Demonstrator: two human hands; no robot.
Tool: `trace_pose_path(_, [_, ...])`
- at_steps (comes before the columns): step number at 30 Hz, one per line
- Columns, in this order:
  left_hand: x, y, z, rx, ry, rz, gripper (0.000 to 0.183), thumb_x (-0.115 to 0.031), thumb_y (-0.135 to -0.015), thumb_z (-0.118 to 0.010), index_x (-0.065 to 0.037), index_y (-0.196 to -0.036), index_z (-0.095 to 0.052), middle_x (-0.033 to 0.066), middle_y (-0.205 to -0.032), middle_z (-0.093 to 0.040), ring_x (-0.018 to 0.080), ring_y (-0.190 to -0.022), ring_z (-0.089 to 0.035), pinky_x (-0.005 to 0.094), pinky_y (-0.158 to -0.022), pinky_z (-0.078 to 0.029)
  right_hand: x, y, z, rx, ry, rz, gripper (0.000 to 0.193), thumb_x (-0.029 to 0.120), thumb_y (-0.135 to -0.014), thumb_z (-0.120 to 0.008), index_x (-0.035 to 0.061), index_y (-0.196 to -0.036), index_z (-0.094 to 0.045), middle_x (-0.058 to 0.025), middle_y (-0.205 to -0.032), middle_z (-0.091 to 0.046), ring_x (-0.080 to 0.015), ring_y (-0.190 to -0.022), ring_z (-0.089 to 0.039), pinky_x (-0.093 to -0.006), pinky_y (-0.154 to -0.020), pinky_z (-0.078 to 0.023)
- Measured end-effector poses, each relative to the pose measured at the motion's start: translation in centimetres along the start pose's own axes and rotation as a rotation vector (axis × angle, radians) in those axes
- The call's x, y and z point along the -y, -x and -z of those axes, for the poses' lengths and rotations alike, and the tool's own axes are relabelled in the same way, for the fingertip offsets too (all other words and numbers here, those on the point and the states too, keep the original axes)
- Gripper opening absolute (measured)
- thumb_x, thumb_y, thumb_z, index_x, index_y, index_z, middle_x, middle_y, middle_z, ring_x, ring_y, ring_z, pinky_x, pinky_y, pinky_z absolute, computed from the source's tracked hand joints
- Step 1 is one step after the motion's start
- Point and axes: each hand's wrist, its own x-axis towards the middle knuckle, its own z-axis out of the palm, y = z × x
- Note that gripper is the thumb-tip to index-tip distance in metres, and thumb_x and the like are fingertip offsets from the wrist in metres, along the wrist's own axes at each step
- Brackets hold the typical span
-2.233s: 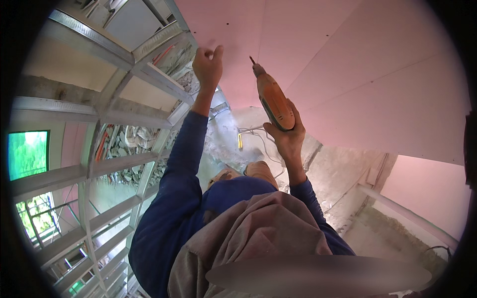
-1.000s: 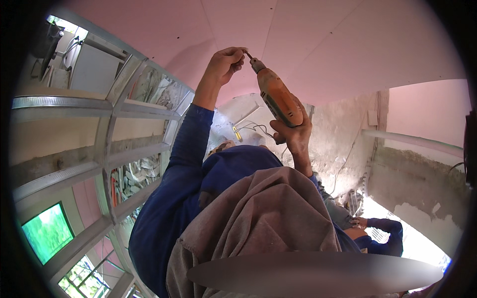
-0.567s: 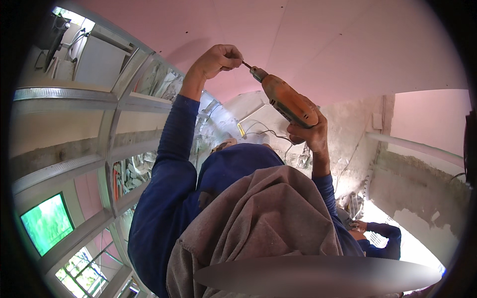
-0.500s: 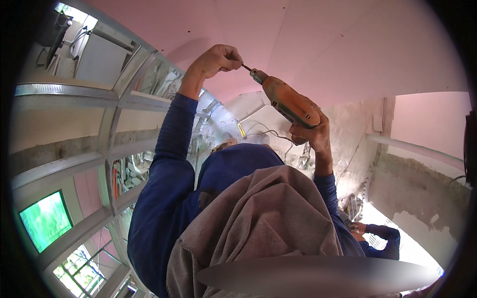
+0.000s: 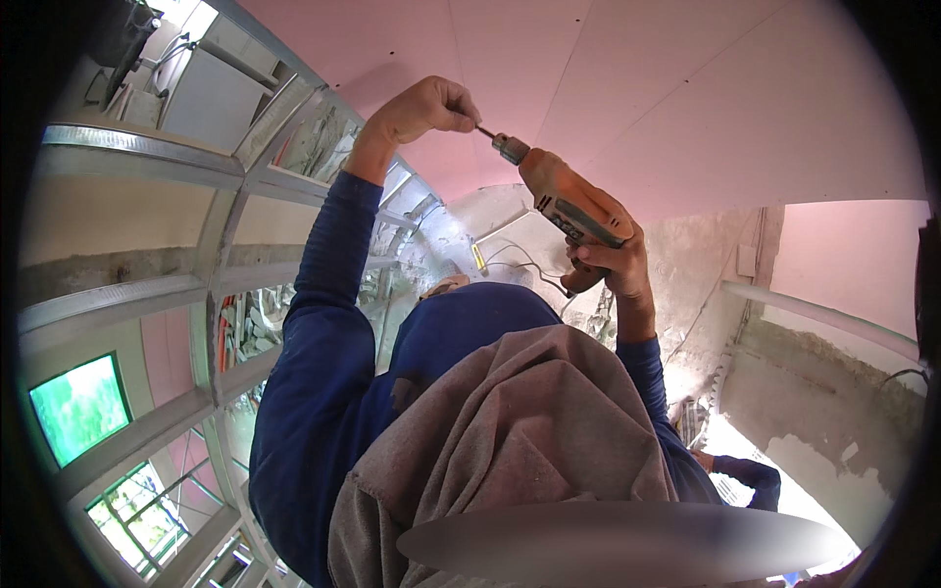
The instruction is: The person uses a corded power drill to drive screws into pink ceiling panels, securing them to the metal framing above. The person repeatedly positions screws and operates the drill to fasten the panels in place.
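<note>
An orange and dark corded drill (image 5: 578,201) points up and to the left, its handle wrapped by my right hand (image 5: 624,267). A metal chuck (image 5: 510,149) at its front holds a thin dark bit (image 5: 485,131). My left hand (image 5: 428,108) is raised, thumb and fingers pinched closed at the bit's tip. Whether a small screw is also between those fingers is hidden. Behind both hands spreads a large pink board (image 5: 608,88) with seams and a few dark dots; the bit's tip looks apart from it.
Metal framing (image 5: 221,211) stands along the left, with rubble (image 5: 257,328) visible through it. The drill's cord (image 5: 524,263) hangs behind my body. At the lower right, another person's sleeved arm (image 5: 750,477) shows. A rough, patchy wall (image 5: 823,382) rises on the right.
The view has shifted slightly, showing more of the pink board. My left hand stays pinched at the bit; the drill has turned a little in my right hand. The other person's arm has lowered slightly.
</note>
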Motion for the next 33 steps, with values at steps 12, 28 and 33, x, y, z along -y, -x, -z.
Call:
trace_pose_path(12, [2.1,-5.2,-0.9,-0.302,0.917,-0.220,0.017,-0.020,-0.111,-0.070,-0.003,-0.112,-0.074,0.0063,-0.098,-0.076,0.0177,-0.085,-0.071,0.0304,-0.071,-0.052,-3.1,-4.6,-10.6,-0.250,0.157,0.308,0.092,0.009,-0.080,-0.094,0.0029,-0.162,-0.050,-0.0178,-0.135,-0.075,-0.0251,-0.119,-0.074,-0.0372,-0.102,-0.060])
trace_pose_path(28, [3.0,-6.0,1.3,-0.402,0.895,-0.153,0.013,-0.018,-0.107,-0.073,-0.006,-0.110,-0.074,0.0055,-0.097,-0.076,0.0182,-0.083,-0.070,0.0331,-0.070,-0.050,-3.8,-6.2,-11.9,-0.276,0.273,0.324,0.097,0.017,-0.080,-0.095,0.0025,-0.164,-0.047,-0.0247,-0.136,-0.075,-0.0301,-0.120,-0.076,-0.0415,-0.105,-0.062])
trace_pose_path(33, [2.5,-5.9,0.9,-0.442,0.871,-0.127,0.015,-0.020,-0.107,-0.075,-0.005,-0.109,-0.075,0.0047,-0.093,-0.075,0.0176,-0.082,-0.069,0.0325,-0.070,-0.050,-3.2,-6.0,-12.3,-0.290,0.325,0.312,0.096,0.018,-0.080,-0.095,0.0012,-0.162,-0.048,-0.0261,-0.135,-0.075,-0.0315,-0.120,-0.077,-0.0416,-0.103,-0.062])
